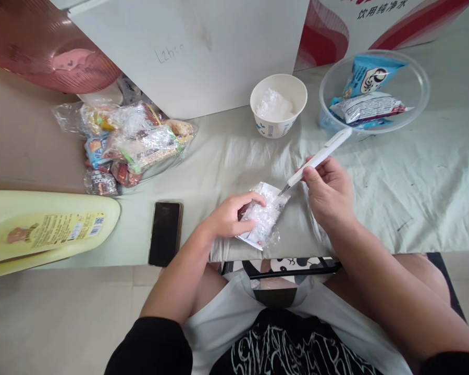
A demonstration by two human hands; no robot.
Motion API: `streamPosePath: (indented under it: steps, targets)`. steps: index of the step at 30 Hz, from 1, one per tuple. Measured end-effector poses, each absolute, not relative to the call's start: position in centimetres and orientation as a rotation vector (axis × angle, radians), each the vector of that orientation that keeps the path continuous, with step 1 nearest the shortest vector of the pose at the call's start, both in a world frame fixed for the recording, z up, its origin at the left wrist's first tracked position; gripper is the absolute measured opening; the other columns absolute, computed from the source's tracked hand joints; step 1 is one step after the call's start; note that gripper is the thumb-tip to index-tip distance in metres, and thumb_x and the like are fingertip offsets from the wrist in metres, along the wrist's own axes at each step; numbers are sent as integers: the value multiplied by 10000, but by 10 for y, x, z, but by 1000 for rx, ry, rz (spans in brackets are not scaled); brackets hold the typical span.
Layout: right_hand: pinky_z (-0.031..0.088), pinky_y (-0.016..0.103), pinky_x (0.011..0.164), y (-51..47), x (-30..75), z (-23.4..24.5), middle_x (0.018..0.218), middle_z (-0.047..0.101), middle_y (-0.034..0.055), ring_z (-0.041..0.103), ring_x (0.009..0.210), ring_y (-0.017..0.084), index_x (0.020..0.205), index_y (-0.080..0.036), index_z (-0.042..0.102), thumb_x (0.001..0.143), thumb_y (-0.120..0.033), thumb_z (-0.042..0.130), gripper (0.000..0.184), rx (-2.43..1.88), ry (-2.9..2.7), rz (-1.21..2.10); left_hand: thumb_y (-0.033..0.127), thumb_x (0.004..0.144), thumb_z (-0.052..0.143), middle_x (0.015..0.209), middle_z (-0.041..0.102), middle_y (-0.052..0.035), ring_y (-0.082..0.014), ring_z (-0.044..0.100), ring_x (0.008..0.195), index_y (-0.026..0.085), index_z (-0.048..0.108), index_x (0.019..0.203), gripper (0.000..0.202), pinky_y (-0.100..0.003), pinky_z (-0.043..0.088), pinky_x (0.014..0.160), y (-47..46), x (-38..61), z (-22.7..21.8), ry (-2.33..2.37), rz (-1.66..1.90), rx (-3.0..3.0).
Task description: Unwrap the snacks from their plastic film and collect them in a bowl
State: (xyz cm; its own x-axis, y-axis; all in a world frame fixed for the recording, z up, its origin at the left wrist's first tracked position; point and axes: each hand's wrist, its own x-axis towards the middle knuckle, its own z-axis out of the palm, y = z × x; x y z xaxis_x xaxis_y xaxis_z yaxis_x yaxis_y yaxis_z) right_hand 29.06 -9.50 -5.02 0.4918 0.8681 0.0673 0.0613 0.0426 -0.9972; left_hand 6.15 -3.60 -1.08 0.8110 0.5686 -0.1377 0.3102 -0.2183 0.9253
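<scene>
Left fingers (252,198) hold wrapper (264,217) near front edge of cloth (379,182) (wide rightward)

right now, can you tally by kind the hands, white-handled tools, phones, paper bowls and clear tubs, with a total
Hands: 2, left hand and right hand
White-handled tool: 1
Phone: 1
Paper bowl: 1
Clear tub: 1
Total: 6

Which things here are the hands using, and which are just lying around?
In use:
- white-handled tool, held by the right hand
- white packet with clear plastic, touched by the left hand
- probably the paper cup and clear tub, close by

Seemingly just lying about:
- dark-screened phone
- yellow labelled container
- pile of wrapped snacks
- white box
</scene>
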Motion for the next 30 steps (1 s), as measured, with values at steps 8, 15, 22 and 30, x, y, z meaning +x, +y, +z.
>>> streamPosePath:
  steps: [8, 15, 22, 30]
  targets:
    - [513, 408, 789, -100, 306, -37, 1003, 675, 77, 635, 871, 228, 1275, -276, 669, 975, -362, 535, 340, -1745, -1424, 193, 331, 768, 693, 842, 540, 10, -118, 488, 625, 283, 535, 1099, 370, -256, 445, 560, -28, 58, -30, 923, 811, 1490]
    - [383, 522, 929, -101, 314, -34, 1074, 756, 105, 617, 1096, 341, 1040, -247, 723, 944, -270, 529, 218, -2068, -1540, -104, 475, 842, 725, 892, 582, 4, -103, 558, 605, 305, 442, 1246, 522, -242, 487, 541, -38, 66, -43, 1046, 859, 1565]
    - [498, 472, 994, -103, 292, -36, 1298, 687, 138, 646, 1207, 303, 1233, -224, 618, 914, -296, 548, 334, -1519, -1847, 308, 510, 891, 680, 1077, 687, -76, -216, 701, 928, 239, 362, 1394, 654, -373, 563, 838, -42, 60, -44, 1384, 984, 2026]
    - [499, 494, 964, -105, 271, -51, 1264, 718, 122, 662, 1151, 310, 1472, -235, 417, 902, -260, 546, 585, -1369, -1958, 486, 404, 861, 717, 1483, 542, -144, -283, 579, 1322, 243, 435, 1420, 646, -435, 493, 1077, -10, 50, -51, 1303, 955, 2091]
